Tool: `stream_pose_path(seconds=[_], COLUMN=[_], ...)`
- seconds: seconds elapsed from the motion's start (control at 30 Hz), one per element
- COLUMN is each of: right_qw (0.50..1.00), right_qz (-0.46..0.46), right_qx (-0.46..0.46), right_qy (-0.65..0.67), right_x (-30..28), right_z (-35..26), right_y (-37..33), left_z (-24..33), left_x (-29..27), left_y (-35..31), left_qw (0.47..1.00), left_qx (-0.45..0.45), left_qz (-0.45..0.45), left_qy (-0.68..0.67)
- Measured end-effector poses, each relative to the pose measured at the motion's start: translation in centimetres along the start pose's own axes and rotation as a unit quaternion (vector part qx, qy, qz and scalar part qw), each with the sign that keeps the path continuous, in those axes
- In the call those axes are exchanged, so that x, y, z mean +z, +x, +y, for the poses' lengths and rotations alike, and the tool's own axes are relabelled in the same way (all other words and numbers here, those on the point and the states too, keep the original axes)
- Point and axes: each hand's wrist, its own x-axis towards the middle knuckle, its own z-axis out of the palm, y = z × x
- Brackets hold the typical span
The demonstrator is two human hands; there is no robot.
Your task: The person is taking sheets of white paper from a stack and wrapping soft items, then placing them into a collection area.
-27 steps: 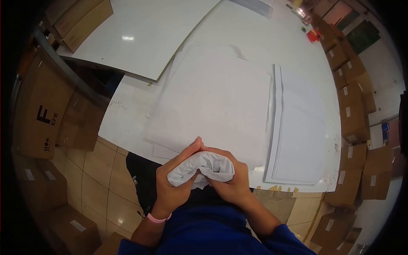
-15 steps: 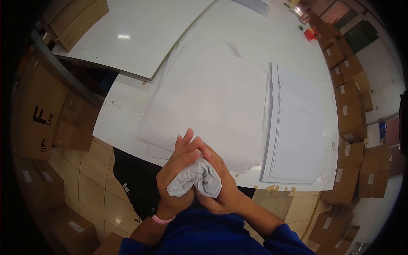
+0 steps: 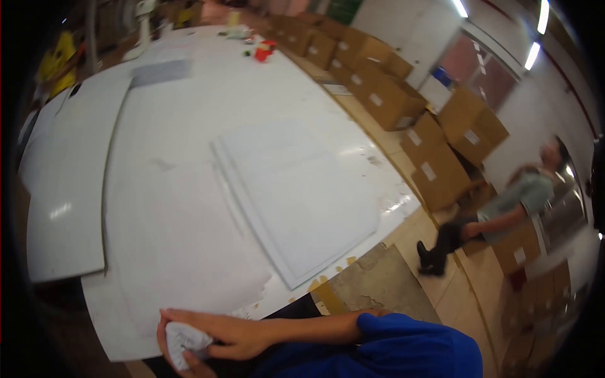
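At the lower edge, the left grip [image 3: 200, 369], partly cut off, and right grip [image 3: 236, 335] are closed around a crumpled, whitish-grey bundle [image 3: 184, 344], rolled compactly, creased folds showing at its upturned end. It's by the near edge of the white desk [image 3: 283, 85]. Beyond lie pale sheets [image 3: 179, 233], then a bluish-white stack [image 3: 309, 198]; farther, brown boxes [image 3: 392, 104].

White table, surface glossy. Pale sheets [image 3: 176, 233] lie flat at near edge, bluish-white stack [image 3: 302, 195] to their right. Red object [image 3: 261, 51] toward far end of table [image 3: 283, 94].
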Motion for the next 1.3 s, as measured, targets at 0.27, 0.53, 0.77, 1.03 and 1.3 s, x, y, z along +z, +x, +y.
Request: stream_pose_path(seconds=[0.27,0.53,0.77,1.03,1.3], right_qw=[0.992,0.988,0.995,0.988,0.977], right_qz=[0.053,0.045,0.02,0.005,0.086], right_qx=[-0.074,-0.068,-0.054,0.018,0.157], right_qy=[-0.093,-0.131,-0.078,0.154,0.116], right_x=[3.0,5.4,5.2,3.9,3.0], right_z=[-1.4,-2.4,-3.5,-4.5,-3.7], right_y=[-1.4,-0.7,-1.1,0.6,2.9], left_z=[3.3,3.9,3.3,0.0,2.2], left_x=[3.3,4.1,-2.5,-2.7,-1.2], left_y=[1.0,3.6,2.7,1.3,1.6], left_qw=[0.993,0.974,0.924,0.988,0.989], left_qx=[0.065,0.183,0.204,0.058,0.108], left_qz=[0.085,-0.017,-0.034,0.038,-0.041], left_qy=[0.056,0.134,0.322,-0.141,-0.087])
